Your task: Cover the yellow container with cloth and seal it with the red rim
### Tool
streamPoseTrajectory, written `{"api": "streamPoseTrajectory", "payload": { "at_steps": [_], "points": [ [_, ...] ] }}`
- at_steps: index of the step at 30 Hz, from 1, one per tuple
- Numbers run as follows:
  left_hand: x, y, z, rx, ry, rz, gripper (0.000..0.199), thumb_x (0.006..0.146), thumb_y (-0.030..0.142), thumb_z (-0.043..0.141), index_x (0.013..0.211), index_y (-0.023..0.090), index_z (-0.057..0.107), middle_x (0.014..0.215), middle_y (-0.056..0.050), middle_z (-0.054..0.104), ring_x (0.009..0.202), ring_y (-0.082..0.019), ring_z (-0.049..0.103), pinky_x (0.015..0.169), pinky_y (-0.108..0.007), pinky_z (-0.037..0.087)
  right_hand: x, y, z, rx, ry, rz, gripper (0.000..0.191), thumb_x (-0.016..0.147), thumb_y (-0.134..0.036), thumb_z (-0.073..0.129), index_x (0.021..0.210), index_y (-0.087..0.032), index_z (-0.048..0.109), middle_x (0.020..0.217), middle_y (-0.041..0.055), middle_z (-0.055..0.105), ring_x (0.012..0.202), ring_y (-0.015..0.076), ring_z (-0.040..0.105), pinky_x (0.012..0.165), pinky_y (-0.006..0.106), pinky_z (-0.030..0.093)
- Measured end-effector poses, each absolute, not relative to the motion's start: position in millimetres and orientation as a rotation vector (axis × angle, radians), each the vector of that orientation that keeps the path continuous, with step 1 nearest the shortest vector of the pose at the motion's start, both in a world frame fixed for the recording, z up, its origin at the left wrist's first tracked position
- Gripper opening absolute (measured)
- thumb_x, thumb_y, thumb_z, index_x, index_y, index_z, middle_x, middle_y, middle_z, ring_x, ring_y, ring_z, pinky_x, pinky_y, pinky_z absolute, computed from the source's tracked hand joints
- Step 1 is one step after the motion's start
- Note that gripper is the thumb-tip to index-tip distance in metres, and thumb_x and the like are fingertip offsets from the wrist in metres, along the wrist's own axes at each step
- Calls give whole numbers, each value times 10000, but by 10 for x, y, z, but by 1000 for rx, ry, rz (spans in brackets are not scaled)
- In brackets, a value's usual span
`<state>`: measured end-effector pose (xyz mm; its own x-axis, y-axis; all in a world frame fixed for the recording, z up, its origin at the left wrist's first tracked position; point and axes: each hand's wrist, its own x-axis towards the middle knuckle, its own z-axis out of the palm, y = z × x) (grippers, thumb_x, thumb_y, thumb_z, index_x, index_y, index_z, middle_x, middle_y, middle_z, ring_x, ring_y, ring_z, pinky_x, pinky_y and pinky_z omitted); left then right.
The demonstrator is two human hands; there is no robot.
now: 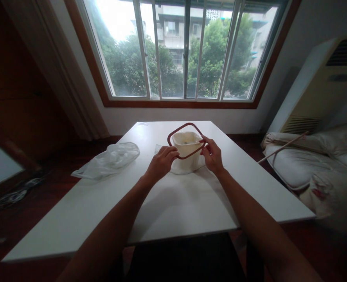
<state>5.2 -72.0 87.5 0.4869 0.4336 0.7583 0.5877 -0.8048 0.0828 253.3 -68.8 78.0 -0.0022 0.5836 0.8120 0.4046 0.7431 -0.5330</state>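
A brown frame point(190, 124), a rounded square ring, is held tilted above a cream-coloured bin point(186, 162). My left hand point(162, 160) pinches its lower left part. At its right corner, my right hand point(212, 154) has its fingers closed on the same ring. The bin stands upright on the white table point(103, 219), and its open top shows through the ring. Whether the ring touches the bin's rim cannot be told. Thin clear plastic lies around the foot of the bin.
A crumpled clear plastic bag point(111, 158) lies at the table's left edge. To the right are a couch with pale covers point(290, 162), a thin stick point(284, 146) and an air conditioner point(317, 90). A window point(185, 51) is behind the table.
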Motion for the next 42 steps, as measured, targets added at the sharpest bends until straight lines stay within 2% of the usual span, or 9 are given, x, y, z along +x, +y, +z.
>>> {"api": "streamPoseTrajectory", "payload": {
  "at_steps": [3, 6, 11, 14, 18, 26, 28, 33, 42],
  "points": [
    [50, -707, 858, -2550, -891, -1238, 194, 991, 237, 453, 1078, 203, 622, 1168, -94, 644, 1137, -224, 564, 976, -427, 525, 2561, -701, 806, -833, -1708, 55, 371, 914, -261, 525, 1277, -266, 600, 1183, 82, 610, 741, 145, 599, 645, 308, 565],
    [42, -710, 848, -2548, -933, -1253, 234, 986, 252, 465, 1183, 223, 586, 1313, -101, 582, 1253, -237, 518, 1064, -464, 475, 2585, -690, 813, -864, -1734, -14, 400, 904, -261, 553, 1303, -265, 582, 1182, 83, 615, 743, 149, 600, 645, 310, 561],
    [66, -725, 814, -2585, -979, -1237, 509, 965, 338, 512, 1442, 234, 369, 1586, -124, 304, 1460, -274, 318, 1176, -514, 356, 2622, -573, 776, -956, -1637, -90, 399, 944, -322, 531, 1336, -258, 565, 1087, 73, 643, 741, 162, 599, 666, 321, 554],
    [102, -689, 746, -2602, -963, -1242, 585, 953, 373, 534, 1473, 227, 310, 1610, -142, 243, 1494, -286, 251, 1198, -534, 306, 2642, -470, 758, -1002, -1623, -127, 373, 965, -349, 506, 1314, -247, 588, 1035, 71, 642, 759, 168, 601, 672, 314, 544],
    [136, -599, 630, -2559, -977, -1338, 655, 939, 409, 557, 1491, 223, 259, 1608, -171, 227, 1507, -299, 215, 1202, -569, 272, 2648, -348, 761, -1045, -1678, -199, 392, 981, -367, 484, 1346, -256, 573, 1019, 71, 621, 850, 197, 604, 805, 365, 542],
    [141, -542, 530, -2613, -1127, -1351, 724, 945, 448, 537, 1533, 212, 186, 1633, -184, 155, 1523, -296, 168, 1205, -555, 266, 2656, -212, 698, -988, -1756, -109, 421, 994, -439, 441, 1364, -275, 559, 1197, 107, 565, 1075, 246, 583, 976, 454, 511],
    [143, -544, 521, -2641, -1140, -1354, 730, 949, 448, 527, 1542, 213, 171, 1633, -182, 161, 1525, -294, 164, 1208, -552, 261, 2660, -197, 680, -965, -1724, -39, 434, 992, -465, 437, 1357, -260, 552, 1203, 112, 570, 1053, 241, 591, 952, 457, 525],
    [147, -537, 502, -2694, -1117, -1341, 739, 950, 437, 528, 1551, 211, 163, 1632, -183, 170, 1527, -293, 153, 1215, -545, 251, 2638, -187, 669, -972, -1589, 181, 462, 956, -512, 492, 1321, -237, 557, 1190, 119, 594, 986, 231, 616, 758, 381, 571],
    [145, -523, 521, -2685, -1120, -1382, 770, 950, 407, 534, 1563, 209, 113, 1627, -178, 191, 1526, -283, 165, 1218, -532, 261, 2639, -177, 648, -907, -1603, 236, 373, 932, -411, 561, 1273, -264, 586, 1154, 87, 573, 974, 205, 609, 751, 354, 569]
  ]
}}
